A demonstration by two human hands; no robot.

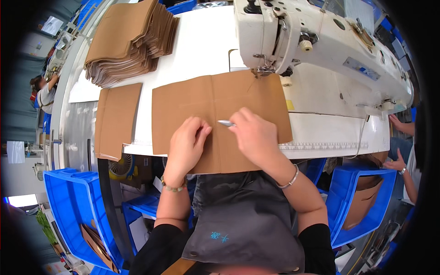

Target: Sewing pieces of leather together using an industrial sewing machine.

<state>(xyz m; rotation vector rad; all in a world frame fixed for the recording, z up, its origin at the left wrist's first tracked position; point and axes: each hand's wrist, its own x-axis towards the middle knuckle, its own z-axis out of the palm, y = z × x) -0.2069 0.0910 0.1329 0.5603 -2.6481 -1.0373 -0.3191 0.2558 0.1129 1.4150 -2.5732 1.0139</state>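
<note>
A wide brown leather-like panel (183, 98) lies on the white sewing table, its front edge hanging over toward my lap. A stitched seam runs down its middle. My right hand (256, 137) is closed around a small silver pointed tool (226, 123), whose tip points left, close to the seam. Just left of the seam, my left hand (189, 141) rests on the panel with thumb and fingers pinched together; whatever may be between them is hidden. The panel's far right part reaches the needle area of a white sewing machine (316, 41).
Behind on the left stands a tall stack of brown panels (121, 39). A narrower brown piece (118, 119) overhangs the table edge. Blue bins (68, 206) (337, 201) holding brown pieces flank me. At far right, another person's hands (398, 161) show beside the table.
</note>
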